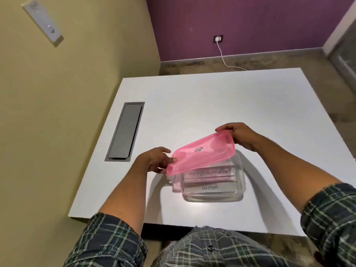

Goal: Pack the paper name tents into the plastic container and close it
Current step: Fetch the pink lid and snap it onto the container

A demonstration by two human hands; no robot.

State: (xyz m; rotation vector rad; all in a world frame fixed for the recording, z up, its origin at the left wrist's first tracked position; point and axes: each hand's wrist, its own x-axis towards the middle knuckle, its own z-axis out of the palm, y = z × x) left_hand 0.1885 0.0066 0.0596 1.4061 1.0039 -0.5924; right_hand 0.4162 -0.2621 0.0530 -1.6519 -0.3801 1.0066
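A clear plastic container point(212, 196) stands on the white table point(212, 105) near its front edge. Inside lie white paper name tents point(210, 187); one reads "ALPHA", another behind it is partly hidden. A translucent pink lid point(202, 153) hangs tilted just above the container, its right end higher. My left hand point(154, 159) grips the lid's lower left end. My right hand point(240, 134) grips its upper right end. The lid covers the container's far part.
A grey cable hatch point(126, 131) is set into the table at the left. A yellow wall runs close along the left side. A white cable point(224, 58) hangs from a socket on the purple wall behind.
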